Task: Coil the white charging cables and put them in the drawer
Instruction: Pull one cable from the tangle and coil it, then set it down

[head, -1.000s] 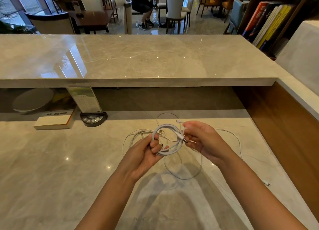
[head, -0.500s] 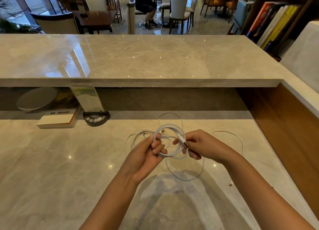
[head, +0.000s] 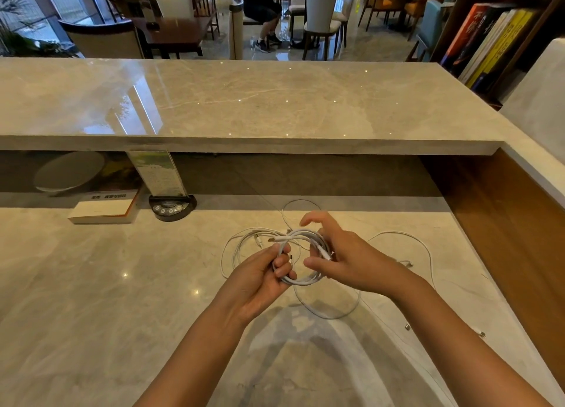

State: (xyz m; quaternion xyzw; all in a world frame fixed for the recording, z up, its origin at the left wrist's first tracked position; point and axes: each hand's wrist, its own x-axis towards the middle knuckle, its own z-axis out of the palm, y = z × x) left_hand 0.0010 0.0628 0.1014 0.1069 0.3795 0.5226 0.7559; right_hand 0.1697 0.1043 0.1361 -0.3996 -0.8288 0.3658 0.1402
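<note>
A white charging cable (head: pixel 302 280) is wound into a small coil held above the marble desk (head: pixel 91 299). My left hand (head: pixel 263 278) grips the coil's left side between thumb and fingers. My right hand (head: pixel 342 254) is on the coil's right side, thumb under it and fingers spread above, with a plug end by the palm. More loose white cable (head: pixel 425 247) lies in loops on the desk beneath and to the right of my hands. No drawer is in view.
A raised marble counter (head: pixel 244 101) runs across the back. Under it stand a white book (head: pixel 104 211), a round black device (head: pixel 171 206) with a leaflet stand, and a grey disc (head: pixel 68 171). A wooden wall (head: pixel 504 223) closes the right side.
My right hand has moved up over the coil's right side and its fingers have spread. The coil has grown tighter, and the trailing loop on the desk has shifted.
</note>
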